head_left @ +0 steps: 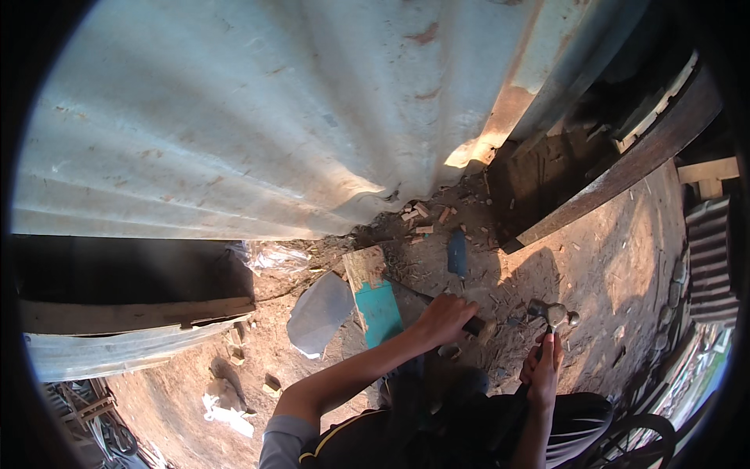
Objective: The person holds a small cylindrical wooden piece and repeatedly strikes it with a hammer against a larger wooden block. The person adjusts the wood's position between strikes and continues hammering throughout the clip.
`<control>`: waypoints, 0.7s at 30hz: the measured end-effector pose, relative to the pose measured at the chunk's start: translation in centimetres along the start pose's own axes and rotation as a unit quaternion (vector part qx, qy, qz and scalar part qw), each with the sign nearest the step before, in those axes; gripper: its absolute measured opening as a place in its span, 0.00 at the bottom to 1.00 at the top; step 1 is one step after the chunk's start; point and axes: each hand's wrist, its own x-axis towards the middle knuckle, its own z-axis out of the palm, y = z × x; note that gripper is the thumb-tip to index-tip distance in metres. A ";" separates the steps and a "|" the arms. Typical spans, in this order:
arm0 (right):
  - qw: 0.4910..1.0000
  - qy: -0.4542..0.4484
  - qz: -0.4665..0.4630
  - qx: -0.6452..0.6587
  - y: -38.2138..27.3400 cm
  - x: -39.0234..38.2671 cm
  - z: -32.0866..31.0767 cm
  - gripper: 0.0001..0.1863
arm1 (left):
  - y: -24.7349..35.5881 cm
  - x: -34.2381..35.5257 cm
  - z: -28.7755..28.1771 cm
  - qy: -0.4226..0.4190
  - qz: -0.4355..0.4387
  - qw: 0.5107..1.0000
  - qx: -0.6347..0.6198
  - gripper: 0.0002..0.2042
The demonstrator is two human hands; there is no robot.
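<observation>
One corrugated metal sheet [258, 117], pale blue-grey, rust-marked, fills the top and upper left. One earth floor [609, 258], littered, runs below and right of it. One dark wooden beam [625, 178] slants across the upper right. One grey flat piece [321, 314] lies left of centre; just right of it, one board [378, 311], part turquoise, part bare wood. Two hands, well apart: left hand [447, 319], lower centre, closed around one dark tool [473, 326], its thin shaft pointing up-left toward the board; right hand [541, 367], lower right, wrapped round the handle of one hammer [555, 315], head up. One blue piece [457, 253] near centre. Several wood scraps [423, 210] above it; exact count not readable.
</observation>
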 end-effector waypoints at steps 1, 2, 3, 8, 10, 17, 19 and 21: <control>1.000 -0.005 -0.002 -0.001 0.0 0.0 0.0 0.15 | 0.0 -0.2 -0.2 0.004 0.000 1.000 -0.004 0.23; 1.000 -0.009 -0.004 -0.003 0.0 -0.1 0.1 0.15 | 0.2 -0.3 -0.6 0.007 0.001 1.000 -0.009 0.23; 1.000 -0.012 -0.003 -0.004 0.0 -0.1 0.2 0.15 | 0.3 -0.4 -0.9 0.010 0.001 1.000 -0.014 0.24; 1.000 -0.021 -0.005 -0.020 -0.1 -0.3 1.1 0.14 | 0.4 -1.0 -2.2 0.106 -0.025 0.992 -0.059 0.24; 0.998 -0.035 -0.020 -0.041 -0.4 -0.8 1.6 0.14 | 0.4 -1.5 -2.5 0.156 -0.016 0.984 -0.086 0.23; 0.973 -0.129 -0.161 -0.100 -1.6 -1.8 2.0 0.12 | 1.1 -5.1 -4.8 0.272 0.018 0.950 -0.151 0.15; 0.950 -0.190 -0.193 -0.155 -3.1 -1.6 1.8 0.10 | 1.0 -7.0 -4.7 0.247 0.019 0.952 -0.179 0.13; 0.903 -0.255 -0.245 -0.244 -5.1 -1.3 1.9 0.11 | 1.1 -8.6 -3.9 0.233 0.018 0.956 -0.178 0.12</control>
